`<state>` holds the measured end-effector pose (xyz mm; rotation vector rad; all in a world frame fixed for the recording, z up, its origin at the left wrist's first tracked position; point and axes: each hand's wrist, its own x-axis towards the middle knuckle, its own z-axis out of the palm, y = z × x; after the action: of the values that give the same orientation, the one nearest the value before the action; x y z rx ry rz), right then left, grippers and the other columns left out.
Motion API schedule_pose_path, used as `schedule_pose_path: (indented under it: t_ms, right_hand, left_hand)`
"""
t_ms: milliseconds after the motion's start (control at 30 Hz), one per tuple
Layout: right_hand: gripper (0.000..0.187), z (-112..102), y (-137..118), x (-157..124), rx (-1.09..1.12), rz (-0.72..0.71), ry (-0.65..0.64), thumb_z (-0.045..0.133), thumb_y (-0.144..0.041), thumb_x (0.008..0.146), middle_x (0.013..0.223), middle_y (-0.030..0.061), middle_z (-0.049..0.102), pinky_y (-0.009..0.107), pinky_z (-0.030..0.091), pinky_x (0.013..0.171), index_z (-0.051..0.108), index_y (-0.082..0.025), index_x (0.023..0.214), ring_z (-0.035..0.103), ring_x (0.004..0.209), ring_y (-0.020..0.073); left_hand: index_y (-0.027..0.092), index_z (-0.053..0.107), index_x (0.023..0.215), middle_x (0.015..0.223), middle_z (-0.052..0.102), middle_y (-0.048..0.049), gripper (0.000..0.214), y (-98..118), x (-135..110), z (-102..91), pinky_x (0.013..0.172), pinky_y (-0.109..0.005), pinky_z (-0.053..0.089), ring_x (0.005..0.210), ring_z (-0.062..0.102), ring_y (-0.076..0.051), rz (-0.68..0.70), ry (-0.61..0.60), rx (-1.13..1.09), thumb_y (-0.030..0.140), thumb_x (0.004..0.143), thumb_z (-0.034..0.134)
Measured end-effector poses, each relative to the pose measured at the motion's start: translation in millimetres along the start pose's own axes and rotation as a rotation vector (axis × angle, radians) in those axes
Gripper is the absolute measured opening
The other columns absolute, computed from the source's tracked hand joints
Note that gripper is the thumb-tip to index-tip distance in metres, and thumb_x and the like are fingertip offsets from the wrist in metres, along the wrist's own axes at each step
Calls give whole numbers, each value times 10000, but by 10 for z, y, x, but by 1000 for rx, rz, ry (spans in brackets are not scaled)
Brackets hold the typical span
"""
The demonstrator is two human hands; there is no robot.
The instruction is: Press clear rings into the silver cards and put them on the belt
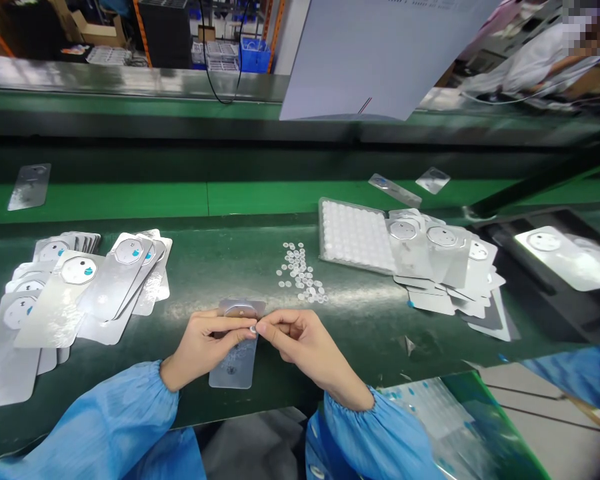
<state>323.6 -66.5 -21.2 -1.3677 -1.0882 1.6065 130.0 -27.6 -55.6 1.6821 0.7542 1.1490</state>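
My left hand and my right hand meet at the fingertips over the worktable. Between their thumbs and forefingers they pinch one small round disc, whitish and partly covered by the fingers. Under the hands lies a clear, phone-sized plastic film panel with rounded corners. The hands hide part of this panel's upper half. Beyond my right hand, several small translucent discs are scattered on the green surface.
At left, grey panels with round patches and blue tabs lie in overlapping piles. At right are a tray of white round pieces and another panel pile. A green-edged bin stands lower right. A person's blue sleeve shows at right.
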Motion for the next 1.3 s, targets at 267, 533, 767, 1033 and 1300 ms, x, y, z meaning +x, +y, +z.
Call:
schedule_pose_path:
  t_ms: [267, 533, 767, 1033, 1300]
  right_hand:
    - [305, 87, 93, -29, -298, -290, 255, 692, -443, 921, 764, 60, 694, 242, 433, 506, 781, -174, 807, 578, 624, 143]
    - [224, 204, 192, 40, -457, -437, 383, 670, -326, 949, 698, 22, 676, 239, 426, 505, 753, -189, 793, 563, 555, 119]
    - [241, 268, 182, 36, -506, -435, 416, 679, -322, 943, 660, 2, 672, 246, 403, 506, 735, -195, 746, 538, 520, 110]
    - [332, 125, 48, 137, -279, -204, 268, 819, -485, 796, 681, 2, 684, 241, 443, 521, 660, -194, 810, 596, 561, 137]
    - [539, 145, 356, 112, -192, -183, -20, 548, -673, 955, 657, 15, 632, 272, 491, 571, 700, -176, 809, 567, 583, 152]
  left_hand:
    - [266, 825, 1102, 1042, 818, -65, 390, -40, -48, 7, 826, -294, 632, 928, 788, -254, -245, 67, 41, 258, 722, 911]
    - [244, 733, 1310, 1104, 803, -73, 587, -84, -107, 53, 864, -320, 609, 943, 756, -245, -350, 46, -103, 284, 747, 891]
    - [301, 9, 1661, 829, 747, 3, 1236, -76, -178, 84, 616, -217, 536, 630, 637, -114, -434, 94, -352, 264, 785, 880]
    - [225, 287, 1640, 870, 764, -30, 1015, 32, -105, 19, 611, -206, 521, 657, 631, -115, -548, 114, -389, 335, 810, 861]
    - [141, 642, 817, 705, 667, -17, 394, -32, 18, 134, 556, -233, 491, 608, 614, -138, -668, 159, -395, 467, 764, 856]
